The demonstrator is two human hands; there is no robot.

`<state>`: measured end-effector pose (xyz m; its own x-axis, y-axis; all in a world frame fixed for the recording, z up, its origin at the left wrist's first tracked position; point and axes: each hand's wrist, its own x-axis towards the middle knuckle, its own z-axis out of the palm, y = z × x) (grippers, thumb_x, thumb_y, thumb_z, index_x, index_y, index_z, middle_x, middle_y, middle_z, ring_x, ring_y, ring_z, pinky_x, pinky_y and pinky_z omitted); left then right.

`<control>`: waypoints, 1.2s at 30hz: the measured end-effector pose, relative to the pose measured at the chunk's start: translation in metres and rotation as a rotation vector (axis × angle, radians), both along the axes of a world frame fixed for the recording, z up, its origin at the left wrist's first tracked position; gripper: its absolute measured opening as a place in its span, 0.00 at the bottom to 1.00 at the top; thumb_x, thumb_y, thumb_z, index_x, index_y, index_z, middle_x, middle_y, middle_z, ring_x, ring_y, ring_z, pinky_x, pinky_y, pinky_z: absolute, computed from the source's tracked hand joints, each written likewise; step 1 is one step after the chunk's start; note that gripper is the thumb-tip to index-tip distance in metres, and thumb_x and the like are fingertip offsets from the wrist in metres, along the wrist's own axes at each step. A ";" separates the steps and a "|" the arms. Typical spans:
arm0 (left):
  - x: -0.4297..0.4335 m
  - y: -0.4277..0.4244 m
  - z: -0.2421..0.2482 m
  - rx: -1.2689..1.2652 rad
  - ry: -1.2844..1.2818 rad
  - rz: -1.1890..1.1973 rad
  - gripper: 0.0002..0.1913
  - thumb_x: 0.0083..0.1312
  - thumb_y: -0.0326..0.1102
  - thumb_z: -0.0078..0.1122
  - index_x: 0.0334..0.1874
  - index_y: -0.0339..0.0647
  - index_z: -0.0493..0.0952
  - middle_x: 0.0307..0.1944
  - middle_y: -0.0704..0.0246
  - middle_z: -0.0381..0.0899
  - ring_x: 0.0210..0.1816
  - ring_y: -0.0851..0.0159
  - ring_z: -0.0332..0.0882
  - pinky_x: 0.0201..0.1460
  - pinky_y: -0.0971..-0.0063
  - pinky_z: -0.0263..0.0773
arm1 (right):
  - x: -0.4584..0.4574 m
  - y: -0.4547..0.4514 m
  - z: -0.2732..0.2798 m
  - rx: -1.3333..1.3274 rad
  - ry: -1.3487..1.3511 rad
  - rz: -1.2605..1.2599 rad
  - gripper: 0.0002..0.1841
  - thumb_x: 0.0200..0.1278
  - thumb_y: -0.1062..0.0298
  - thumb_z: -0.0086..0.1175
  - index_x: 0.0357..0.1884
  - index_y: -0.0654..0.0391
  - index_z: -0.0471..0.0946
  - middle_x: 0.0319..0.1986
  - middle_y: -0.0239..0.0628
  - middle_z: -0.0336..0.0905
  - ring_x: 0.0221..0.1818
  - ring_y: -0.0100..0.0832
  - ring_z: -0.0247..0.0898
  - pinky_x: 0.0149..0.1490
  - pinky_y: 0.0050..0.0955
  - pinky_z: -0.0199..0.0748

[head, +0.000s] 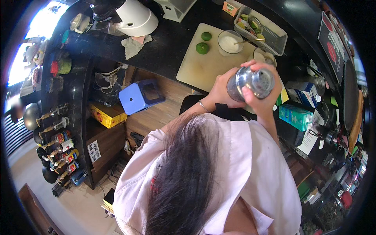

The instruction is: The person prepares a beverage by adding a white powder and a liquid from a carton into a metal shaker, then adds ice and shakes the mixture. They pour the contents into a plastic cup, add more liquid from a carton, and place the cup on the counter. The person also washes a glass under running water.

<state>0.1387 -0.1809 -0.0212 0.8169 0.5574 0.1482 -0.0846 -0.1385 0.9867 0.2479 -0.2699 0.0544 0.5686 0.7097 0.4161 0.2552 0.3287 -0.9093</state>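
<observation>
A metal cocktail shaker (245, 82) is gripped between both hands, tilted, above the near right part of a cutting board (202, 69). My left hand (221, 86) wraps its left side. My right hand (260, 101) clasps the right side, with fingers curled over the top end. On the board lie two green limes (202, 48). Behind the shaker, a glass cup (227, 44) of white granules holds a gold-coloured spoon (249, 41). Another glass (265, 55) stands just beyond my right hand, partly hidden by it.
A clear plastic bin (277, 35) with cut fruit stands at the back right. Cartons (295, 117) sit to my right. On the left are a crumpled cloth (135, 47), a white appliance (138, 22) and several pump bottles (69, 155). A blue plastic stool (136, 98) is below the counter.
</observation>
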 end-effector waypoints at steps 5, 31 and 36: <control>-0.001 0.020 0.011 -0.072 -0.045 -0.224 0.39 0.32 0.36 0.81 0.54 0.38 0.76 0.41 0.65 0.83 0.40 0.67 0.80 0.51 0.70 0.78 | 0.013 0.002 0.010 0.034 0.008 0.183 0.26 0.40 0.71 0.69 0.47 0.62 0.78 0.45 0.48 0.81 0.51 0.38 0.80 0.58 0.34 0.76; -0.022 0.035 0.023 0.019 0.081 -0.063 0.36 0.36 0.35 0.81 0.52 0.38 0.76 0.37 0.55 0.84 0.39 0.50 0.85 0.49 0.65 0.79 | 0.033 0.030 0.007 -0.056 0.237 0.311 0.07 0.59 0.72 0.63 0.36 0.63 0.77 0.36 0.44 0.83 0.47 0.41 0.82 0.58 0.41 0.78; -0.015 0.031 0.047 0.077 0.161 0.049 0.38 0.39 0.36 0.80 0.57 0.37 0.75 0.42 0.52 0.86 0.47 0.49 0.87 0.53 0.63 0.79 | 0.039 0.046 0.013 0.125 0.163 0.063 0.22 0.62 0.63 0.64 0.55 0.62 0.74 0.53 0.52 0.79 0.56 0.43 0.78 0.59 0.42 0.79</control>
<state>0.1232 -0.1499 0.0261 0.8056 0.5892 0.0615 0.0827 -0.2146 0.9732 0.2864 -0.2242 0.0670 0.5920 0.6944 0.4091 0.0831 0.4523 -0.8880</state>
